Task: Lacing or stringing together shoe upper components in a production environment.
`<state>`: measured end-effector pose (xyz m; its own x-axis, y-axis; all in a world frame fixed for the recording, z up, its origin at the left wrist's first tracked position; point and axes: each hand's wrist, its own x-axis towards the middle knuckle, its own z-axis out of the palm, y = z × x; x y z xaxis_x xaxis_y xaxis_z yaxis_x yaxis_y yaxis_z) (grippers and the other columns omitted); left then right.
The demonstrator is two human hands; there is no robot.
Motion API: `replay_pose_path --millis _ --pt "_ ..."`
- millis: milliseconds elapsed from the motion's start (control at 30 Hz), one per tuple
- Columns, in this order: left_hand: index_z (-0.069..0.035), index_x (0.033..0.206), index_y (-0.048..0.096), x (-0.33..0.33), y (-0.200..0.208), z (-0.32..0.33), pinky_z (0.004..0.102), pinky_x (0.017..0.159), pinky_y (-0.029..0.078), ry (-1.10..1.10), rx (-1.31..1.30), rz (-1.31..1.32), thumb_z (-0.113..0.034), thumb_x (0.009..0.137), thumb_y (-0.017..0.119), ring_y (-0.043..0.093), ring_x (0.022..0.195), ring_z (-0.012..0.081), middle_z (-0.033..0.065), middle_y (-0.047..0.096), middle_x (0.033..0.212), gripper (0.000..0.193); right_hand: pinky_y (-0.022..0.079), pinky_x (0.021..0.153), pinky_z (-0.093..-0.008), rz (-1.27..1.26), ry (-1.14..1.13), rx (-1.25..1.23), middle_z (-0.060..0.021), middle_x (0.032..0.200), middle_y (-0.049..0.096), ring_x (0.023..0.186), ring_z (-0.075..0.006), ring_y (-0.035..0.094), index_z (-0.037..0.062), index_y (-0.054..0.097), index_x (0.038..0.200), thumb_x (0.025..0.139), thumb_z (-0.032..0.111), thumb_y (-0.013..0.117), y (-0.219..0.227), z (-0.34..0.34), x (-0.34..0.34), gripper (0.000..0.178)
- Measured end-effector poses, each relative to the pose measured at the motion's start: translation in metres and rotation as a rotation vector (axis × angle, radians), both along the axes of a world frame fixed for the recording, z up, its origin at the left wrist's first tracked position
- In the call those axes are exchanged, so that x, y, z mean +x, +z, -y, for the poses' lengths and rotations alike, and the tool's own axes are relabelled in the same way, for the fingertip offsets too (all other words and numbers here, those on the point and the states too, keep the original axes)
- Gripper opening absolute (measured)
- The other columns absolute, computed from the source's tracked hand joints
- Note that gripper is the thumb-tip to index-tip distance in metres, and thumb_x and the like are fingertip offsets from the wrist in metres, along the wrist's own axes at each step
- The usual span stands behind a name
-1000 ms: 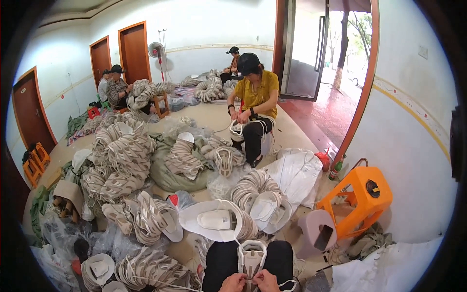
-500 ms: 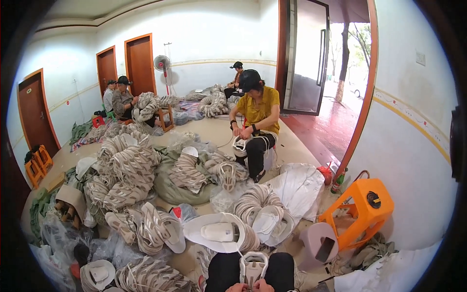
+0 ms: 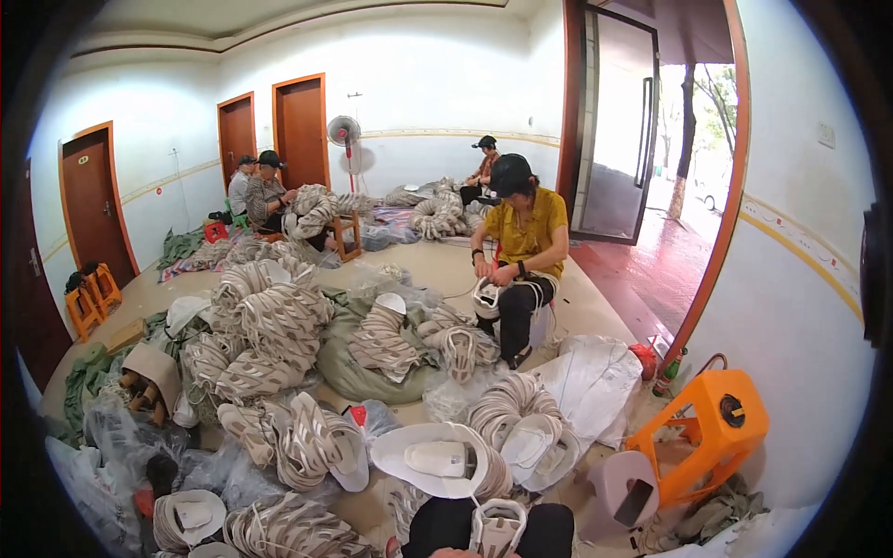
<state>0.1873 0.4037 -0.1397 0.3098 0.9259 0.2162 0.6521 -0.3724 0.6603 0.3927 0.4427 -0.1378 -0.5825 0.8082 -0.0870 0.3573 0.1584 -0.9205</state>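
Observation:
Between my dark-trousered knees rests a beige-and-white shoe upper (image 3: 498,528), its opening toward me and its lower end cut off by the picture's edge. Only a sliver of my left hand (image 3: 453,553) shows at that edge, beside the shoe upper. Its fingers are hidden. My right hand cannot be made out. Just beyond my knees lies a ring-shaped bundle of nested shoe uppers (image 3: 437,458) with a pale insole-like piece facing up. A white cord runs from near it down to the shoe upper on my lap.
More bundled shoe uppers (image 3: 270,316) heap up at left among plastic bags. A person in a yellow shirt (image 3: 530,228) sits ahead, handling a shoe upper; others work farther back. At right stand an orange stool (image 3: 726,409) and a mauve stool (image 3: 600,488) with a dark phone-like slab.
The view has shifted, so the room appears farther right and lower. Both my hands, seen earlier with fingers at the shoe upper's near edge, have nearly dropped out of the picture.

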Motion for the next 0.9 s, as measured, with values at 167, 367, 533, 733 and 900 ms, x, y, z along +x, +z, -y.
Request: replay_pose_path --millis 167,367,533,733,900 --pt "-0.011 0.074 0.057 -0.142 0.057 -0.004 0.0408 0.056 0.045 0.433 -0.155 -0.74 -0.015 0.068 0.061 0.059 0.068 0.0297 0.0097 0.055 0.07 0.008 0.036 0.042 -0.0225 0.08 0.054 -0.64 -0.0041 0.069 0.056 0.05 -0.0086 0.049 0.0043 0.055 0.1 0.083 0.018 0.062 0.115 -0.005 0.077 0.023" --pt "-0.003 0.078 0.043 -0.165 0.044 -0.02 0.0392 0.051 0.039 1.211 0.545 0.286 -0.011 0.087 0.047 0.049 0.054 0.0261 0.0092 0.046 0.061 0.013 0.045 0.056 -0.0246 0.112 0.133 -0.561 -0.0085 0.089 0.057 0.067 -0.0122 0.054 0.001 0.048 0.113 0.082 0.037 0.063 0.125 -0.005 0.095 0.05" --pt "-0.004 0.079 0.045 -0.141 0.066 -0.055 0.0344 0.053 0.039 1.03 0.062 1.167 -0.014 0.088 0.046 0.049 0.058 0.0215 0.0057 0.047 0.064 0.013 0.046 0.055 -0.0254 0.439 0.2 -0.187 -0.006 0.078 0.061 0.062 -0.014 0.056 0.0001 0.058 0.101 0.082 0.035 0.061 0.177 -0.032 0.133 0.04" --pt "-0.002 0.093 0.048 -0.407 -0.04 0.018 0.0341 0.074 0.042 1.6 0.618 0.184 -0.011 0.083 0.05 0.05 0.082 0.0232 0.0092 0.051 0.082 0.013 0.048 0.058 -0.0187 0.503 -0.12 -0.318 0.0009 0.083 0.067 0.061 -0.0046 0.058 0.003 0.061 0.112 0.077 0.01 0.068 0.262 -0.054 0.226 0.036" --pt "0.003 0.11 0.048 -0.586 0.084 0.249 0.0392 0.085 0.04 2.043 0.953 -0.102 -0.025 0.094 0.043 0.052 0.098 0.0326 0.0203 0.053 0.107 0.033 0.039 0.047 -0.0175 0.306 -0.51 -0.372 -0.0015 0.069 0.066 0.052 -0.0043 0.049 0.0071 0.07 0.093 0.076 0.011 0.07 0.26 -0.061 0.326 0.018"
